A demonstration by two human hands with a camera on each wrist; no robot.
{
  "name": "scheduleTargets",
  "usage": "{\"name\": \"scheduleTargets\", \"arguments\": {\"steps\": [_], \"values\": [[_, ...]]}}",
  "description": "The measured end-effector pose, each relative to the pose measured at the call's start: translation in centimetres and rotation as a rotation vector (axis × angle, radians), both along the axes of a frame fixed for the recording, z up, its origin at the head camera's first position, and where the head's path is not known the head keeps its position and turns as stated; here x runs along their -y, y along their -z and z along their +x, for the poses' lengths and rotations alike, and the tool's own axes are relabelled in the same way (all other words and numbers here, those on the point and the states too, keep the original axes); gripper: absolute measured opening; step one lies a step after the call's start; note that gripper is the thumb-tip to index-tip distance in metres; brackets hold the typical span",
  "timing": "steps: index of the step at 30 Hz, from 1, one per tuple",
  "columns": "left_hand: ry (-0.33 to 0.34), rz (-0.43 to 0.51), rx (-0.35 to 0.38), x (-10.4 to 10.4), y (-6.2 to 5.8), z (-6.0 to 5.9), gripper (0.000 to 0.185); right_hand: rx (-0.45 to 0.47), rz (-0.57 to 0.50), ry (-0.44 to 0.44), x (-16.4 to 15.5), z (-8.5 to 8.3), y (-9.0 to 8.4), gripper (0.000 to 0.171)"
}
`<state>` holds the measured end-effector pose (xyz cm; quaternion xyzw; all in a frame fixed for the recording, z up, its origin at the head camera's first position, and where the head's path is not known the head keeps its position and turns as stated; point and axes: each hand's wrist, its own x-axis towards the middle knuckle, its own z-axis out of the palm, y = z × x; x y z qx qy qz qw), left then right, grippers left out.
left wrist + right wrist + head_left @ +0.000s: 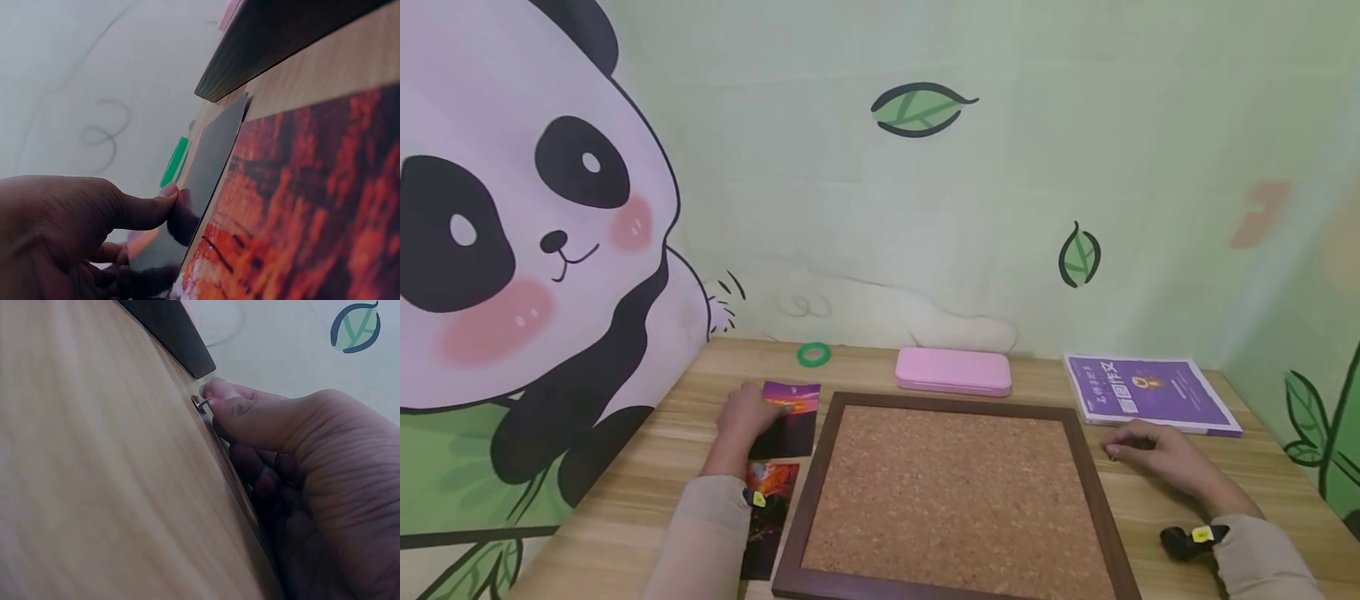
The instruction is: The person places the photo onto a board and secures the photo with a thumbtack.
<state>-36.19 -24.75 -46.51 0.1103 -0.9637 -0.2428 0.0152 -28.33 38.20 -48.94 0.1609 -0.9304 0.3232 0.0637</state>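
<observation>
A cork board (951,492) in a dark wooden frame (820,467) lies flat on the wooden table. To its left, my left hand (747,414) holds a dark photo with a purple and orange sky (793,412). In the left wrist view the thumb (150,209) lies on this glossy photo (209,169) with the other fingers curled under its edge. A second photo, red and orange (772,492), lies under my left forearm. Right of the board, my right hand (1123,450) rests on the table. Its thumb and finger pinch a small metal pin (201,402) beside the frame corner (181,337).
At the back of the table lie a green ring (814,354), a pink flat case (952,372) and a purple book (1150,392). Walls with a panda and leaf drawings close the table in at the left, back and right.
</observation>
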Motion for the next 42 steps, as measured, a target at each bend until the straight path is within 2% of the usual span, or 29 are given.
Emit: {"name": "scheduleTargets", "arguments": {"steps": [7, 12, 15, 18, 21, 24, 27, 29, 31, 36, 39, 42], "values": [[0.026, 0.035, -0.047, 0.5, 0.3, -0.5, 0.043, -0.006, -0.017, -0.028, 0.0, 0.0, -0.2, 0.011], [0.037, 0.118, -0.093, 0.8, 0.6, -0.8, 0.038, 0.001, -0.017, 0.000, 0.1, 0.2, 0.0, 0.012], [0.035, 0.198, -0.129, 0.9, 0.4, -0.7, 0.039, 0.006, -0.014, 0.010, 0.2, 0.4, 0.3, 0.012], [0.022, 0.276, -0.189, 0.9, -0.4, -0.6, 0.043, -0.001, -0.010, -0.013, 0.2, 0.4, 0.4, 0.010], [0.021, 0.351, -0.268, 0.8, -2.0, -0.6, 0.053, -0.003, -0.003, -0.025, 0.1, 0.3, 0.3, 0.008], [0.061, 0.411, -0.337, 0.3, -3.7, -0.4, 0.065, 0.015, -0.012, 0.023, 0.1, 0.2, 0.3, 0.009], [0.117, 0.437, -0.368, -0.5, -5.0, 0.2, 0.068, 0.026, -0.018, 0.102, 0.1, 0.3, 0.5, 0.019], [0.158, 0.455, -0.364, -1.2, -5.7, 0.5, 0.064, 0.024, -0.032, 0.152, 0.0, 0.2, 0.5, 0.025], [0.200, 0.495, -0.334, -1.9, -5.9, 0.9, 0.057, 0.023, -0.052, 0.186, 0.0, 0.3, 0.7, 0.028], [0.348, 0.633, -0.177, -4.1, -5.2, 1.5, 0.053, 0.018, -0.095, 0.219, 0.1, 0.5, 1.2, 0.030], [0.425, 0.640, -0.101, -5.4, -4.8, 1.6, 0.056, 0.000, -0.111, 0.229, 0.0, 0.4, 1.2, 0.030], [0.447, 0.588, -0.077, -6.9, -5.0, 1.6, 0.057, -0.015, -0.128, 0.235, -0.2, 0.1, 0.7, 0.030]]}}
